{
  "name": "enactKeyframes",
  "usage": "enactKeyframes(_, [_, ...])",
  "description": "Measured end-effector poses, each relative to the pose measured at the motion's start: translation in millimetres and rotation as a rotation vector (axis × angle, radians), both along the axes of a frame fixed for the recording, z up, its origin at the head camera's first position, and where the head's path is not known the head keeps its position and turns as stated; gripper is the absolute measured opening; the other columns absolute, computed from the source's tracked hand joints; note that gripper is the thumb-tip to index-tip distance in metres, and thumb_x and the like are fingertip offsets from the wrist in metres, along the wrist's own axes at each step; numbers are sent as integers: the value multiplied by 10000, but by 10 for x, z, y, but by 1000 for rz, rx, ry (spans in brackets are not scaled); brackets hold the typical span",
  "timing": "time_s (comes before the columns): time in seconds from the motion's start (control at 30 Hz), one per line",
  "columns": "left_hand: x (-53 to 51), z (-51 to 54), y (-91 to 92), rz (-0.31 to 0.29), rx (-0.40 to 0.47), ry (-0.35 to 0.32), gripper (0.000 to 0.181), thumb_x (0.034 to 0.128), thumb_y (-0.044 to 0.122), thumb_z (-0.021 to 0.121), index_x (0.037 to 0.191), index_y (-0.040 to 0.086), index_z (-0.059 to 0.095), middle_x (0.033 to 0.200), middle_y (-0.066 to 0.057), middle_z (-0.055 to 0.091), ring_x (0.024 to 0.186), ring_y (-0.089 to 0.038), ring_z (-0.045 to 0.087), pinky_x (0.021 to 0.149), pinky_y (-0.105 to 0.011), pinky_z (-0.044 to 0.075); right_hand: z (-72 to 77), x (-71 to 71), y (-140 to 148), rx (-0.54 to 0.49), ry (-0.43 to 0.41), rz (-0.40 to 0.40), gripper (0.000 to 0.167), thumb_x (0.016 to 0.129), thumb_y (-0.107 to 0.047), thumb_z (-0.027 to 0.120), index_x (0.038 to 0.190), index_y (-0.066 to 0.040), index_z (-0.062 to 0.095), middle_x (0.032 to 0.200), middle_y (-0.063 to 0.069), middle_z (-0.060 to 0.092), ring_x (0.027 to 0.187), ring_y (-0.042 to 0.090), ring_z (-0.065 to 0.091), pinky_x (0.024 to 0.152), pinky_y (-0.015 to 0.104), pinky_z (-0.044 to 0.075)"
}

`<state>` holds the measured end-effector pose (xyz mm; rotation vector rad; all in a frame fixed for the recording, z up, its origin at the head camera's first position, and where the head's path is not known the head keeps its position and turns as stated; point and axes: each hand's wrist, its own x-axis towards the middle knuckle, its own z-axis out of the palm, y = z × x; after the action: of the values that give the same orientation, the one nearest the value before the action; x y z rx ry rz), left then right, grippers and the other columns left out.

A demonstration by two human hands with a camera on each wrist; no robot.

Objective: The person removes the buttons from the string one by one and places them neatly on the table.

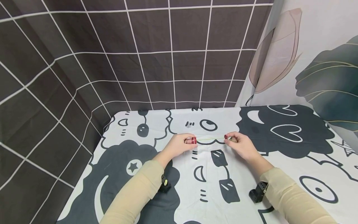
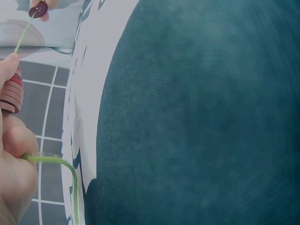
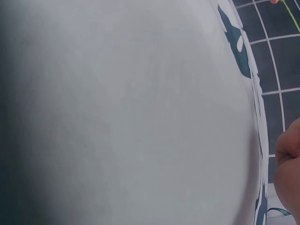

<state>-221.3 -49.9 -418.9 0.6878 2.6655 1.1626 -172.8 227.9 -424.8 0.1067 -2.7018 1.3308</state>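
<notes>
Nearest you, the patterned cloth (image 1: 185,196) shows a printed star (image 1: 133,167). Above it, your left hand (image 1: 176,145) grips a reddish disc stack (image 1: 189,141); your right hand (image 1: 244,146) pinches a dark-red button (image 2: 38,9), green string (image 1: 209,139) stretched between. Beyond hangs gridded dark fabric (image 1: 187,65).

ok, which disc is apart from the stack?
The dark red button at the right hand, on the green cord; the stacked discs are in the left hand.

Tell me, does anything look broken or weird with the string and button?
Nothing looks broken, but the green string looks fuzzy where it leaves the left hand, maybe fraying a little. The button looks fine.
</notes>
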Motion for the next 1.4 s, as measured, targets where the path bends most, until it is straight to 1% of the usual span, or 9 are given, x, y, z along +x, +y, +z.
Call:
enactKeyframes(0.23, [7, 10, -1, -3, 0, 4, 377, 789, 372, 726, 1127, 211, 683, 930, 72, 650, 789, -114, 557, 677, -276, 450, -20, -1, 55, 7, -1, -25, 282, 853, -265, 662, 1027, -43, 651, 610, -33, 392, 561, 89, 393, 549, 255, 330])
enactKeyframes(0.43, [2, 6, -1, -1, 0, -4, 388, 793, 380, 721, 1139, 210, 678, 941, 66, 649, 795, -119, 556, 676, -281, 451, -12, 14, 92, 1, 6, -42, 284, 853, -255, 658, 1028, -32, 651, 605, -32, 391, 552, 93, 391, 537, 256, 329])
enactKeyframes(0.6, [4, 6, 0, 5, -2, -4, 380, 793, 379, 722, 1136, 222, 679, 969, 60, 653, 816, -116, 557, 695, -285, 452, -24, 17, 133, 7, -9, -41, 285, 862, -251, 647, 1041, -30, 647, 603, -30, 386, 553, 99, 387, 528, 257, 324])
enactKeyframes(0.9, [4, -10, -13, 5, -9, 3, 379, 793, 373, 725, 1137, 220, 678, 972, 46, 657, 806, -119, 559, 681, -278, 456, -14, 29, 174, -12, -45, -31, 319, 866, -276, 648, 1063, -25, 645, 607, -29, 394, 567, 112, 396, 535, 260, 329])
enactKeyframes(1.13, [-7, -23, -25, 14, -2, -3, 389, 794, 383, 725, 1144, 221, 676, 969, 44, 658, 803, -122, 558, 677, -282, 457, 12, 39, 232, -4, -67, -55, 329, 876, -274, 633, 1074, -11, 628, 628, -21, 390, 579, 126, 397, 542, 267, 327])
enactKeyframes(1.27, [-7, -9, -26, 20, 1, -8, 396, 793, 382, 727, 1149, 216, 675, 962, 41, 661, 798, -122, 561, 678, -287, 458, 39, 41, 244, 21, -79, -70, 345, 877, -290, 628, 1074, -8, 625, 653, -5, 417, 620, 153, 412, 562, 277, 335])
enactKeyframes(1.4, [-9, 2, -29, 20, 1, -9, 392, 796, 376, 725, 1150, 215, 675, 955, 41, 661, 790, -121, 561, 669, -285, 459, 51, 25, 252, 22, -76, -74, 332, 875, -278, 628, 1062, -3, 627, 657, 1, 431, 622, 158, 412, 564, 278, 337])
